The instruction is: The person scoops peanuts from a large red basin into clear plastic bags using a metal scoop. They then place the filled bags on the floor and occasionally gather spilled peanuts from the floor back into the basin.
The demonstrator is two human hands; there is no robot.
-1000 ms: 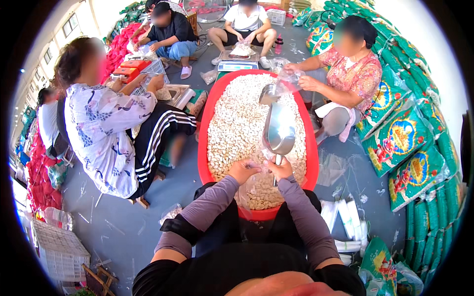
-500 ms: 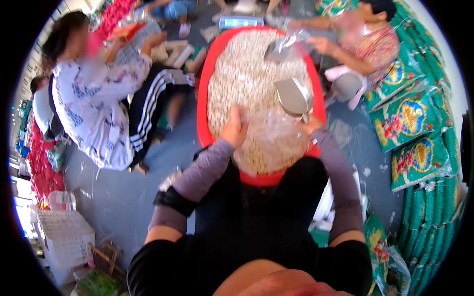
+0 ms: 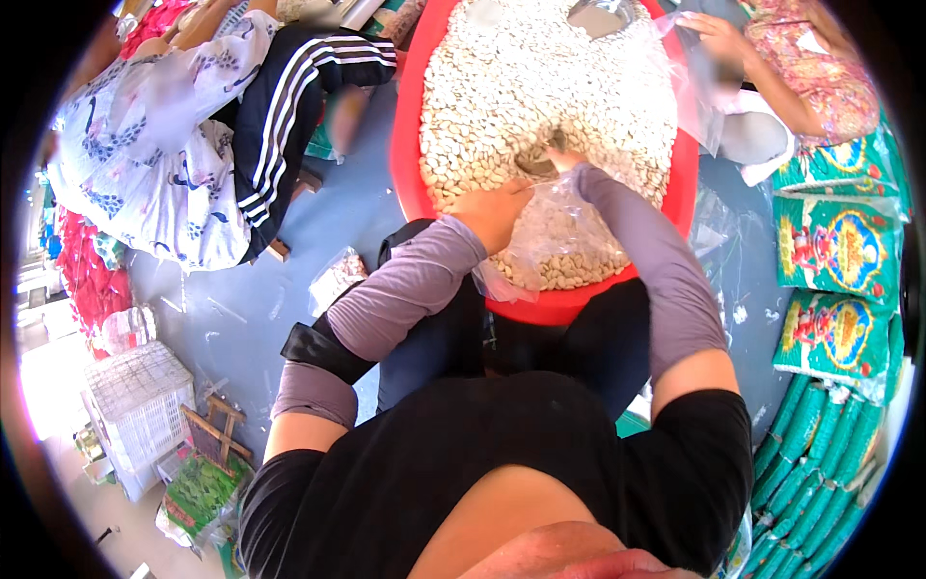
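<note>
A red oval tub (image 3: 411,164) full of pale, flat seeds or nuts (image 3: 540,92) stands in front of my knees. My right hand (image 3: 569,160) reaches over the middle of the tub, fingers closed at the handle end of a metal scoop (image 3: 533,157). The scoop's blade is partly sunk in the pale pieces. At the near left of the tub, my left hand (image 3: 490,214) grips the edge of a clear plastic bag (image 3: 559,220). The bag lies across the near part of the heap, below my right forearm.
At the right, a co-worker's hand (image 3: 719,41) is by another clear bag (image 3: 696,92); a second scoop (image 3: 602,15) lies at the far end. A person in striped trousers (image 3: 299,101) sits left. Green printed sacks (image 3: 834,246) are stacked right; a white crate (image 3: 145,396) stands left.
My right hand has moved left from the tub's right side, and its scoop has gone from above the heap into it. My left hand keeps the bag. The whole view has shifted.
</note>
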